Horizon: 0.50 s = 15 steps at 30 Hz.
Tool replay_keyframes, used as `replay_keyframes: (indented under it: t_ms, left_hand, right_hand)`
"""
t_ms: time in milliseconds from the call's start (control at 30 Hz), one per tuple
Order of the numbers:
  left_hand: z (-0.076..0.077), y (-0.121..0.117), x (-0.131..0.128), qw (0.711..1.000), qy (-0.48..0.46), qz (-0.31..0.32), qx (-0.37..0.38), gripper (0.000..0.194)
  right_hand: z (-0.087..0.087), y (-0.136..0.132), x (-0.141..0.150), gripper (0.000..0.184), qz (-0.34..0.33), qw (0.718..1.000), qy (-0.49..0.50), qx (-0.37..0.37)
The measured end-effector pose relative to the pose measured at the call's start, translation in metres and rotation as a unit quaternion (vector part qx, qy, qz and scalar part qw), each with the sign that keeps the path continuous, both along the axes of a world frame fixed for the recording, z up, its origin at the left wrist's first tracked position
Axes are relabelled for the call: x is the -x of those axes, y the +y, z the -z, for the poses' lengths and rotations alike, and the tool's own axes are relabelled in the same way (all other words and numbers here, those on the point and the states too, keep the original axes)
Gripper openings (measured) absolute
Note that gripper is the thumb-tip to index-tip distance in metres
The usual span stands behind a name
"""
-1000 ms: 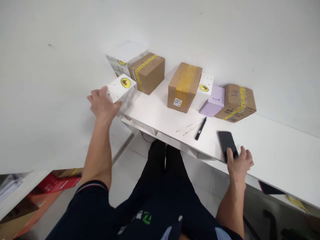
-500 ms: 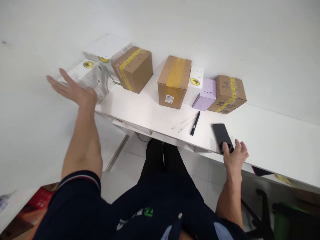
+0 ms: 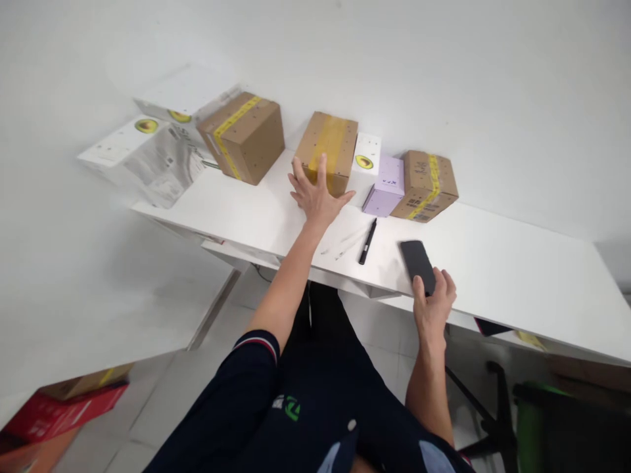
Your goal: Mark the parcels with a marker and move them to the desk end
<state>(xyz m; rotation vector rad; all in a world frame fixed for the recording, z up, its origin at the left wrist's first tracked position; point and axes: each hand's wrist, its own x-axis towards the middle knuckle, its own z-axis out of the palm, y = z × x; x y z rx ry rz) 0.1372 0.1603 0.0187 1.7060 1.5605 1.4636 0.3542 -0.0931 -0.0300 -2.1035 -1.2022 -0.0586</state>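
My left hand reaches over the table with its fingers spread before a taped cardboard box. Its fingertips overlap the box's top front edge; whether they touch it I cannot tell. At the right, my right hand has its thumb and fingers around the near end of a black smartphone, which lies on the white table. Between the two hands a black marker pen lies near the table's front edge. Two thin, pale strips lie left of the pen.
Right of the taped box stand a white avocado box, a lilac box and a smaller cardboard box. Leftward are another cardboard box and white avocado boxes. A wall rises behind. A chair stands below right.
My left hand has swung right from beside the white boxes to the taped cardboard box. My right hand's fingers have closed in around the smartphone's near end. The view has shifted slightly right.
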Motion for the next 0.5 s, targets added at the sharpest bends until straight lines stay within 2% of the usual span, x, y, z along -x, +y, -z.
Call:
replay_keyframes:
  t_ms: [100, 167, 233, 367, 433, 500]
  left_hand:
    - [0.002, 0.007, 0.007, 1.000, 0.005, -0.014, -0.004, 0.100]
    - [0.005, 0.005, 0.030, 0.999, 0.025, -0.023, -0.010, 0.097]
    - [0.009, -0.003, 0.065, 0.998, 0.051, -0.027, -0.029, 0.099]
    - [0.014, -0.044, 0.149, 0.994, 0.087, 0.028, -0.064, 0.108]
    - [0.013, -0.071, 0.184, 0.989, 0.099, 0.071, -0.079, 0.111]
    - [0.012, -0.094, 0.209, 0.986, 0.101, 0.101, -0.084, 0.114]
  right_hand:
    - [0.000, -0.007, -0.003, 0.065, 0.003, 1.000, 0.010, -0.001]
    - [0.001, -0.010, -0.004, 0.064, 0.002, 1.000, 0.021, 0.003]
    - [0.003, -0.010, -0.001, 0.064, -0.002, 0.999, 0.034, 0.006]
    - [0.002, 0.002, 0.018, 0.060, -0.037, 0.998, 0.050, -0.014]
    - [0.000, 0.018, 0.033, 0.057, -0.081, 0.994, 0.059, -0.042]
    - [-0.004, 0.042, 0.051, 0.055, -0.143, 0.984, 0.085, -0.067]
